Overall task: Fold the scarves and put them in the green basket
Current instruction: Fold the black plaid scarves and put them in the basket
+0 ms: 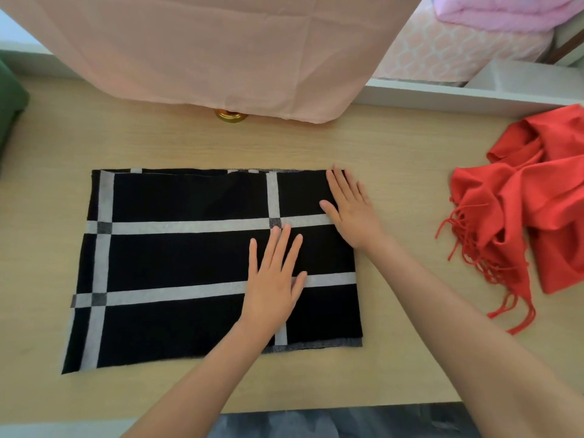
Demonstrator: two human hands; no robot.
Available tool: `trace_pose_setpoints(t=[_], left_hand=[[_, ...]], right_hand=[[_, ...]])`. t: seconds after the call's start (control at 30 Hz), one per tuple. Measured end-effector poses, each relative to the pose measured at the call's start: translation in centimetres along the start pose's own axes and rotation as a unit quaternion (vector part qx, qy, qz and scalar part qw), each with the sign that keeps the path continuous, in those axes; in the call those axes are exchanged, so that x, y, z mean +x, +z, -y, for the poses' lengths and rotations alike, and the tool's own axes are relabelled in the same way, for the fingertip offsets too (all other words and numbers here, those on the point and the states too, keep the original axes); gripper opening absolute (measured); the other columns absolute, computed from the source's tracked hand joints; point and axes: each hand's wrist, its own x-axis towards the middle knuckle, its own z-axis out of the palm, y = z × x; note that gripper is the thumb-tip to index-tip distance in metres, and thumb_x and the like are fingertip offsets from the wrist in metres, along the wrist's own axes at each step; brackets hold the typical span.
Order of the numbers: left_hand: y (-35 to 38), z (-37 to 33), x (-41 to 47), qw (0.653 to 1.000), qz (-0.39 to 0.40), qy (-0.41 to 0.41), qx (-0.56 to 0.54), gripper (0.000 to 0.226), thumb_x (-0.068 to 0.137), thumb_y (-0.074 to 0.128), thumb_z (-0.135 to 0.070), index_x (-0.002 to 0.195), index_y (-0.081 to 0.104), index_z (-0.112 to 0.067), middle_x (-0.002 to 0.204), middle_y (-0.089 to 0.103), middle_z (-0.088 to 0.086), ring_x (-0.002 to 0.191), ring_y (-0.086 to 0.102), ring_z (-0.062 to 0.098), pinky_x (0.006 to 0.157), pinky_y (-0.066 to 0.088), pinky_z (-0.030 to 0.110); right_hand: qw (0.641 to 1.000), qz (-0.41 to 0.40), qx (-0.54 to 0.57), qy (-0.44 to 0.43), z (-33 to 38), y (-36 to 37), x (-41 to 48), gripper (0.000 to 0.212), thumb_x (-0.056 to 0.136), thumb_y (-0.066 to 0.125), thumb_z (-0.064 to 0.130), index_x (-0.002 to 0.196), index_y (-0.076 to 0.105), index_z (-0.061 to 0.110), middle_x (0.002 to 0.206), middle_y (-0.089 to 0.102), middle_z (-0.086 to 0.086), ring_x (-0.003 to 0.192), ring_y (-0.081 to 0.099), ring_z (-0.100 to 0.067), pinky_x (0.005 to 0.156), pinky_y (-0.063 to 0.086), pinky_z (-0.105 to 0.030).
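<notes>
A black scarf [177, 254] with pale grey crossing stripes lies folded into a flat rectangle on the light wooden counter [395, 147]. Both hands rest on the right part of this scarf. The left hand [271, 279] lies palm down near the scarf's middle right, its fingers [284, 245] straight and slightly spread, pressing the cloth and gripping nothing. The right hand [350, 210] lies flat at the scarf's upper right corner, its fingers [338, 184] straight and reaching the far edge, also holding nothing.

Well to the right of the black scarf, a red scarf [521, 216] with a fringe lies crumpled and unfolded on the counter. Beyond the black scarf's far edge, a pink cloth [221, 52] hangs down, and a small gold round thing [230, 116] peeks out under its hem. Far left of the black scarf, at the frame's edge, sits a dark green thing [9, 109], only partly in view; I cannot tell whether it is the basket.
</notes>
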Motion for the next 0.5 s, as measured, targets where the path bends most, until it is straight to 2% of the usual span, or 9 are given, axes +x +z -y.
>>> trace_pose_setpoints(t=[0.07,0.13,0.2,0.27,0.37,0.43,0.5], left_hand=[[-0.7,-0.9,0.1,1.0,-0.015,-0.021,-0.01,0.058,0.096,0.036,-0.037,0.148,0.026,-0.013,0.158,0.019,0.013,0.147,0.013,0.029,0.115,0.02,0.055],[-1.4,-3.0,-0.2,0.997,-0.041,-0.034,-0.063,0.056,0.089,0.051,-0.035,0.14,0.044,-0.012,0.147,0.041,0.013,0.138,0.035,0.031,0.11,0.034,0.05],[-1.8,-6.0,-1.1,0.991,-0.053,-0.035,-0.119,0.05,0.082,0.06,-0.043,0.124,0.057,-0.017,0.124,0.054,0.003,0.115,0.051,0.022,0.096,0.046,0.035],[-1.6,-9.2,-1.9,0.988,-0.023,-0.056,-0.139,0.053,0.07,0.066,-0.055,0.109,0.059,-0.02,0.104,0.055,-0.002,0.092,0.055,0.016,0.078,0.049,0.028],[-0.7,-12.1,-2.0,0.984,0.045,-0.107,-0.138,0.064,0.054,0.076,-0.061,0.098,0.058,-0.018,0.091,0.054,-0.001,0.079,0.052,0.017,0.065,0.05,0.03],[-0.8,-12.3,-1.6,0.981,0.049,-0.132,-0.135,0.057,0.056,0.08,-0.052,0.096,0.06,-0.016,0.087,0.053,0.0,0.075,0.051,0.018,0.063,0.049,0.031],[-0.9,-12.1,-1.5,0.978,0.029,-0.142,-0.15,0.048,0.057,0.084,-0.039,0.094,0.063,-0.016,0.084,0.056,-0.001,0.072,0.054,0.016,0.06,0.051,0.029]], right_hand=[[1.0,-0.001,0.014,-0.003,0.0,-0.2,-0.2,0.063,0.102,0.022,0.045,0.152,-0.007,0.021,0.159,-0.016,0.002,0.145,-0.016,-0.013,0.119,-0.008,-0.035],[0.994,-0.026,0.099,0.024,0.2,-1.0,-0.2,0.068,0.1,0.036,0.043,0.153,0.0,0.02,0.16,-0.011,-0.001,0.147,-0.007,-0.015,0.119,-0.002,-0.036],[0.968,-0.091,0.209,0.107,0.2,-1.8,0.2,0.073,0.094,0.054,0.041,0.152,0.016,0.018,0.156,0.014,-0.006,0.143,0.014,-0.021,0.115,0.014,-0.037],[0.941,-0.113,0.266,0.177,0.2,-2.5,0.6,0.067,0.086,0.065,0.044,0.141,0.036,0.017,0.136,0.04,-0.003,0.127,0.036,-0.02,0.105,0.032,-0.033],[0.916,-0.066,0.343,0.199,0.9,-3.1,0.9,0.041,0.082,0.072,0.035,0.114,0.052,0.019,0.107,0.06,0.003,0.1,0.058,-0.014,0.082,0.05,-0.028],[0.903,-0.049,0.368,0.218,1.1,-3.4,1.3,0.03,0.083,0.072,0.026,0.108,0.059,0.015,0.103,0.066,0.0,0.094,0.063,-0.015,0.081,0.053,-0.032],[0.873,-0.049,0.427,0.229,1.4,-3.9,1.6,0.023,0.084,0.072,0.021,0.102,0.064,0.011,0.101,0.069,-0.004,0.093,0.065,-0.017,0.083,0.054,-0.033]])
